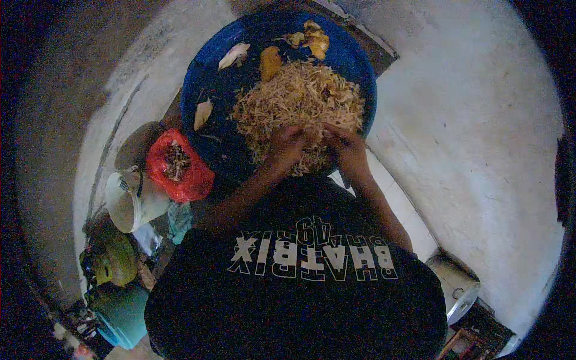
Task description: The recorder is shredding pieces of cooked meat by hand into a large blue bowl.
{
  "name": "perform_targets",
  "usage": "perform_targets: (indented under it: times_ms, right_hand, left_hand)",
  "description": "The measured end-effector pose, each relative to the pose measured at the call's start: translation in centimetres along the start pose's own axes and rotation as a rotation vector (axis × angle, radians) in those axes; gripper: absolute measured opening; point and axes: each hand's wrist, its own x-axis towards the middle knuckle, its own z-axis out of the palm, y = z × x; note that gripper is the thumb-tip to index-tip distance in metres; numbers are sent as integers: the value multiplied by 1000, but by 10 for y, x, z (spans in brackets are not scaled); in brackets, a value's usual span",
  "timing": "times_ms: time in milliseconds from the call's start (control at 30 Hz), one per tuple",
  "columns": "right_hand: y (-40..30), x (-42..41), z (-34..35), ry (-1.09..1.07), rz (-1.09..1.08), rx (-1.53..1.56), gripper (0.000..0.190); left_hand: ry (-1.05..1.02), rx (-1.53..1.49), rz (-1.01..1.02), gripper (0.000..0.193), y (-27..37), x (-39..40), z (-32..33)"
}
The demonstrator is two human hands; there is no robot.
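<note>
A large heap of shredded meat (299, 96), which looks like chicken, fills the right and near part of a round blue basin (191, 74). Over its near side, my left hand (288, 143) and my right hand (345, 143) work close together, fingers bent inward. Pale shreds show between the fingertips, though the dim light blurs the exact piece. Toward the far rim lie yellowish-brown meat pieces (316, 41) and one rounded brown piece (270, 64). Two pale meat pieces sit apart on the basin's left side, one upper (234, 56) and one lower (203, 114).
Left of the basin, a red plastic bag (198, 180) holds small scraps that look like bones. Nearby are a whitish bucket (123, 204), a yellow-green container (114, 258) and a teal container (123, 310). A metal pot (459, 288) stands at lower right, by a pale wall (472, 135).
</note>
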Motion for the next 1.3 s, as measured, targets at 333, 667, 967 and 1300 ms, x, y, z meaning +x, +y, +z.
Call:
perform_targets:
  times_ms: [333,667,967,1300]
  right_hand:
    - [-3,0,-5,-125,54,-42,27]
    - [27,15,-18,-119,-83,-393,33]
    - [30,11,-15,-160,-67,-218,45]
    - [6,7,-17,-171,-122,-286,43]
  left_hand:
    - [-89,-281,92,32,-11,-2,8]
    - [11,515,140,15,65,-26,-25]
    - [350,754,584,18,73,-3,-38]
    - [392,1077,383,16,87,72,-52]
